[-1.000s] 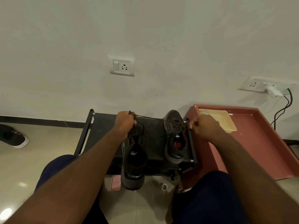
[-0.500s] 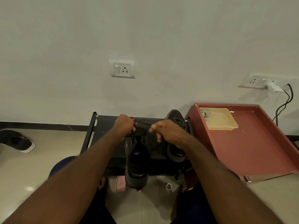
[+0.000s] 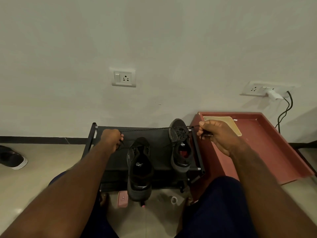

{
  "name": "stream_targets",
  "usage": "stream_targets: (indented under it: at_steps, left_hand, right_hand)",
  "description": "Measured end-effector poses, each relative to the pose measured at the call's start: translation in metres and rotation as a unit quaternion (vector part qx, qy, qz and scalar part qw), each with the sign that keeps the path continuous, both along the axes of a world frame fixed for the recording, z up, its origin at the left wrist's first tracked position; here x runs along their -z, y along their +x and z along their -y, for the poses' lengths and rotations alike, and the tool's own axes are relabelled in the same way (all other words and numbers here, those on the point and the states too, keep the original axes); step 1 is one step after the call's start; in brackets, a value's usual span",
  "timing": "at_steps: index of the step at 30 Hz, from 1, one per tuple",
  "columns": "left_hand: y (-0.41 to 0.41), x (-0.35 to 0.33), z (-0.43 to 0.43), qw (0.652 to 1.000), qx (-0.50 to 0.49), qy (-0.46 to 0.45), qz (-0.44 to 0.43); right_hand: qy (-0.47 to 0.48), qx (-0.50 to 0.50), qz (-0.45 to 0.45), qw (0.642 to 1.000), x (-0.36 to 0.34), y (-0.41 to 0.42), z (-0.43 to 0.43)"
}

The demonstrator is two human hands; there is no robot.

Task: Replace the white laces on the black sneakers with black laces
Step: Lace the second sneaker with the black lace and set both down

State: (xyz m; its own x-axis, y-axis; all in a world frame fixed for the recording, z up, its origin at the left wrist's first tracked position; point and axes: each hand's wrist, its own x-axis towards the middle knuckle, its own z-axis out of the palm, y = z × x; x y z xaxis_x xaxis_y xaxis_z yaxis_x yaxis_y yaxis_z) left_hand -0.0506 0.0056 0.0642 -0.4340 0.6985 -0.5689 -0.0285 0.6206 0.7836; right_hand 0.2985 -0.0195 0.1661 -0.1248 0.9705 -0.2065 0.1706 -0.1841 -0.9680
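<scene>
Head view — left hand (image 3: 111,139), right hand (image 3: 218,134) pinch thin braided lace (image 3: 154,129) taut.

Right grip (image 3: 217,135) rightward, black lace (image 3: 154,129) taut.

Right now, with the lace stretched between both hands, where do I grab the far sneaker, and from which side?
Take the far sneaker by its heel collar, coming from the near side and above. Its heel points toward you with the opening facing up, while the taut lace crosses its toe and the rack rail flanks its right.
</scene>
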Motion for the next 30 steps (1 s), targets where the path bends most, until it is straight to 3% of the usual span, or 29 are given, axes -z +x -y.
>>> stream_targets:
  at_steps: [3, 9, 11, 13, 15, 18, 21, 23, 26, 28, 30]
  left_hand:
    - [-0.011, 0.003, 0.000, 0.999, -0.041, 0.005, 0.036]
    - [-0.021, 0.007, 0.010, 0.995, -0.090, 0.022, 0.042]
    - [-0.019, 0.010, 0.012, 0.999, -0.028, 0.041, -0.023]
    - [-0.009, 0.005, 0.013, 0.990, 0.060, 0.079, -0.096]
    - [0.007, -0.008, 0.012, 0.969, 0.154, 0.125, -0.148]
    - [0.035, -0.031, 0.013, 0.926, 0.297, 0.164, -0.165]
    - [0.048, -0.042, 0.014, 0.890, 0.371, 0.179, -0.194]
    - [0.041, -0.042, 0.014, 0.895, 0.356, 0.174, -0.207]
    - [0.019, -0.033, 0.017, 0.925, 0.324, 0.128, -0.153]
    - [0.008, -0.023, 0.019, 0.938, 0.297, 0.104, -0.148]
    - [-0.006, -0.005, 0.016, 0.968, 0.178, 0.104, -0.142]
  right_hand:
    - [-0.018, 0.025, -0.021, 0.999, 0.003, 0.010, 0.003]
    - [-0.054, 0.208, -0.058, 0.975, 0.033, 0.031, -0.002]
    - [-0.049, 0.194, 0.090, 0.976, 0.039, 0.032, -0.002]
    - [-0.009, 0.141, 0.322, 0.936, 0.045, 0.024, -0.002]
    - [0.057, 0.116, 0.412, 0.902, 0.043, -0.004, 0.003]
    - [0.125, 0.015, 0.297, 0.947, 0.044, -0.072, 0.016]
    - [0.073, -0.105, 0.186, 0.974, 0.063, -0.135, 0.019]
    - [0.055, -0.111, 0.170, 0.978, 0.078, -0.152, 0.010]
    - [0.021, -0.109, 0.145, 0.983, 0.090, -0.146, -0.001]
    - [-0.005, -0.040, 0.052, 0.998, 0.091, -0.133, -0.008]
    - [-0.026, 0.165, -0.077, 0.983, 0.089, -0.115, -0.019]
